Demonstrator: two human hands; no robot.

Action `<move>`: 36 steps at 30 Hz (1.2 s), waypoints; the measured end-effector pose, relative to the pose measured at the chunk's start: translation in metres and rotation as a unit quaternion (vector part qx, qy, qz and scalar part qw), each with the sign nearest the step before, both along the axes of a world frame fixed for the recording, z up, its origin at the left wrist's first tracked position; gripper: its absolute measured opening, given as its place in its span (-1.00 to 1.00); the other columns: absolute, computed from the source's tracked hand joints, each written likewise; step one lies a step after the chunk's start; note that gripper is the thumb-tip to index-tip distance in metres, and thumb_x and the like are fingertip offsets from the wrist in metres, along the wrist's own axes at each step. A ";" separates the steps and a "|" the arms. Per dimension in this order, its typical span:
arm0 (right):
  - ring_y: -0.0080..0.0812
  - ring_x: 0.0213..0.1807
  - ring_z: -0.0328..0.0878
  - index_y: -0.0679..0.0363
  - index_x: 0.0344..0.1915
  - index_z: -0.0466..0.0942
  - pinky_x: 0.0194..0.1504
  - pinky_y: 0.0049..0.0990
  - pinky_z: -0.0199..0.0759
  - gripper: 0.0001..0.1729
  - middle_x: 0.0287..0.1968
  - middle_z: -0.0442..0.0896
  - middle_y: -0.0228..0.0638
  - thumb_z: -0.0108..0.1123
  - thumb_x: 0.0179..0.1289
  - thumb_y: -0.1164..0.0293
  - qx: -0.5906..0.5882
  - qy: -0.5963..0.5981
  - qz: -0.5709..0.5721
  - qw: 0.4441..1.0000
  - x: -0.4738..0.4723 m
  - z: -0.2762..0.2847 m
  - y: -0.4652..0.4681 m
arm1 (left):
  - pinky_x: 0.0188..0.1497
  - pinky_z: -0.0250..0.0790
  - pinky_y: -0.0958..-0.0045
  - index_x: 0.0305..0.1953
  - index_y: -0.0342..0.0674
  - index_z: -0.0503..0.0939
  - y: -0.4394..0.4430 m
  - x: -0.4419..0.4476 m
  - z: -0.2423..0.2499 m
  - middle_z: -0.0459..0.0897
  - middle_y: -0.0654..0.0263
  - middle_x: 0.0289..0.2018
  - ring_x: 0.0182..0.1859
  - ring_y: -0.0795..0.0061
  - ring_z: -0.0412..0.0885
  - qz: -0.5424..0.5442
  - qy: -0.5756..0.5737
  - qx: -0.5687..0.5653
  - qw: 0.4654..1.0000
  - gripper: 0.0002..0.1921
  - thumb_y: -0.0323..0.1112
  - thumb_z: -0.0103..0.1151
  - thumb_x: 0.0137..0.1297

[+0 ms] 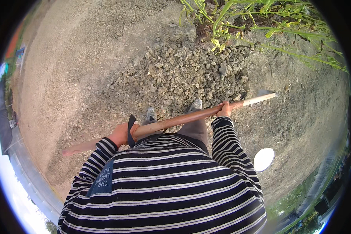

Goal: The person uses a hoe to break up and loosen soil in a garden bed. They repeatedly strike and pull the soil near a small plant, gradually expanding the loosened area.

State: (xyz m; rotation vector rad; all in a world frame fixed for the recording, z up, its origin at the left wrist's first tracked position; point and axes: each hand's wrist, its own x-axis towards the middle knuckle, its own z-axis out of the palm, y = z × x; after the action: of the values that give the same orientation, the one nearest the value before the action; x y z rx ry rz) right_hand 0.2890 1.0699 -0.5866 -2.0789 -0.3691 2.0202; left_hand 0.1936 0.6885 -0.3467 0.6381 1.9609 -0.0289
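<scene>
A long wooden handle [181, 118] of a digging tool, probably a hoe, lies slantwise across the front of my body. My left hand [121, 134] is closed around its lower left part, with a dark strap around the hand. My right hand [224, 109] grips the handle further along, near the pale end. At the far right end a metal blade [263, 92] shows partly behind the handle, by the ground. Broken soil clods [181, 73] lie in a heap ahead of my shoes.
Green leafy plants [269, 26] grow at the upper right, their stems leaning over the soil. My shoes [151, 114] stand at the near edge of the clods. A white round object [263, 159] lies on the ground at the right. Paving [32, 175] curves along the lower left.
</scene>
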 end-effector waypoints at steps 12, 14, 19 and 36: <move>-0.31 -0.40 0.43 0.31 -0.37 0.35 -0.34 -0.38 0.37 -0.75 -0.44 0.47 -0.18 0.07 0.12 0.33 0.043 -0.104 0.203 0.973 0.018 -0.031 -0.076 | -0.33 0.38 0.12 -0.22 -0.18 0.51 -0.111 0.040 -0.013 0.57 -0.02 -0.44 -0.36 -0.04 0.54 0.112 -0.042 -0.002 0.993 -0.71 -0.18 0.07 0.04; -0.23 -0.19 0.51 0.39 -0.25 0.40 -0.17 -0.34 0.39 -0.59 -0.28 0.55 -0.04 0.10 0.12 0.22 0.097 -0.158 0.270 0.945 0.014 -0.026 -0.116 | -0.25 0.36 0.11 -0.24 -0.19 0.52 -0.151 0.049 -0.017 0.58 -0.02 -0.42 -0.30 -0.03 0.53 0.184 -0.093 0.046 0.977 -0.69 -0.14 0.10 0.02; -0.29 -0.64 0.35 0.28 -0.51 0.32 -0.58 -0.34 0.36 -0.86 -0.67 0.35 -0.26 0.11 -0.01 0.51 0.115 0.001 0.039 0.993 -0.009 0.010 -0.133 | -0.27 0.36 0.12 -0.21 -0.06 0.50 -0.190 0.024 -0.060 0.59 0.06 -0.41 -0.31 0.01 0.54 0.107 -0.021 0.090 0.990 -0.67 -0.10 0.14 -0.03; -0.44 -0.69 0.32 0.23 -0.54 0.29 -0.62 -0.43 0.36 -0.82 -0.67 0.35 -0.36 0.14 0.03 0.50 0.298 0.077 -0.065 0.949 -0.045 0.060 0.014 | -0.35 0.35 0.13 -0.16 -0.08 0.44 0.032 -0.015 -0.097 0.56 0.04 -0.51 -0.40 0.01 0.54 0.053 0.066 0.205 0.975 -0.65 -0.25 0.17 -0.07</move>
State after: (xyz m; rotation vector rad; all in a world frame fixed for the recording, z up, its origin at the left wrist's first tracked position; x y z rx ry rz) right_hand 0.2441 1.0840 -0.5267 -1.5251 -0.6912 1.6988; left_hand 0.1785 0.7207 -0.4432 0.8128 2.1458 0.4187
